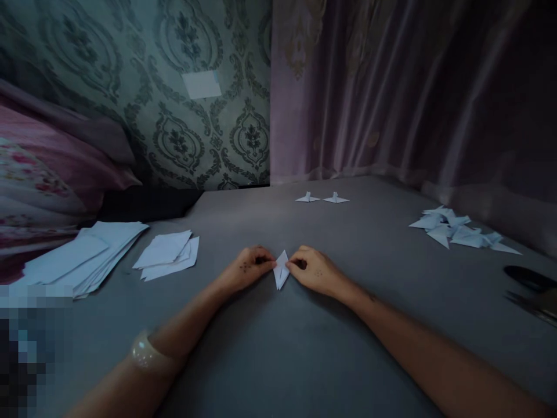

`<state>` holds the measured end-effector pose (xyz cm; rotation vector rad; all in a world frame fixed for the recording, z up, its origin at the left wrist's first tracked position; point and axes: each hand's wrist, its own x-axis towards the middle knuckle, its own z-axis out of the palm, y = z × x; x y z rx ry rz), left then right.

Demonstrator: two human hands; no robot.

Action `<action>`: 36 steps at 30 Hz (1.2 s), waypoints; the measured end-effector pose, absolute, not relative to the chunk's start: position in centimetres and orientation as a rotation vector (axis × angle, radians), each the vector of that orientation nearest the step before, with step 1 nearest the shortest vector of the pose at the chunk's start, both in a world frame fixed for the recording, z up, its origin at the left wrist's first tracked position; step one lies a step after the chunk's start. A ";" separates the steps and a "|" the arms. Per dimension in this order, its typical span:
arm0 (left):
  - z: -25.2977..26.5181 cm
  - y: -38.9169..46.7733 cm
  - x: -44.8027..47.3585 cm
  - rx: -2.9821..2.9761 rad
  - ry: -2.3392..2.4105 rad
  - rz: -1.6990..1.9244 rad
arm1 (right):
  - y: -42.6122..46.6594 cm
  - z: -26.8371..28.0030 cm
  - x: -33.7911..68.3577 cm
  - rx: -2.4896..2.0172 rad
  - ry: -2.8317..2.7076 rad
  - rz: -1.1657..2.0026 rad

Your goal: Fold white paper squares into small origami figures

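A small white sheet of paper folded into a narrow diamond (282, 271) sits between my two hands, with a slit running up its lower half. Thumb and fingers of my left hand (251, 267) pinch its left corner. My right hand (317, 269) pinches the opposite corner in the same way. Both hands rest low over the grey surface (278, 354), and a pale bangle (150, 353) circles my left forearm. The fingertips partly cover the paper's side corners.
Left of my hands lie a small stack of paper squares (167, 255) and a bigger paper stack (91, 255). Two folded paper birds (335, 198) stand at the back, and several more (461, 229) are heaped at right. Scissors (531, 290) lie near the right edge.
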<state>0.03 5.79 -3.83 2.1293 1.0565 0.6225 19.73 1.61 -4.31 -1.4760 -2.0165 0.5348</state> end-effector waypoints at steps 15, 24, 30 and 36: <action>-3.5 6.0 0.4 2.070 1.178 0.586 | 2.8 -3.9 19.6 -1.607 -1.979 0.632; -3.4 5.9 0.4 2.053 1.140 0.589 | 2.4 -4.3 19.4 -1.661 -1.986 0.557; -4.0 5.9 0.4 2.045 1.214 0.609 | 2.0 -4.3 19.0 -1.680 -1.998 0.453; -3.5 4.0 1.0 2.442 1.046 0.601 | 1.2 -4.0 19.2 -1.548 -2.088 0.415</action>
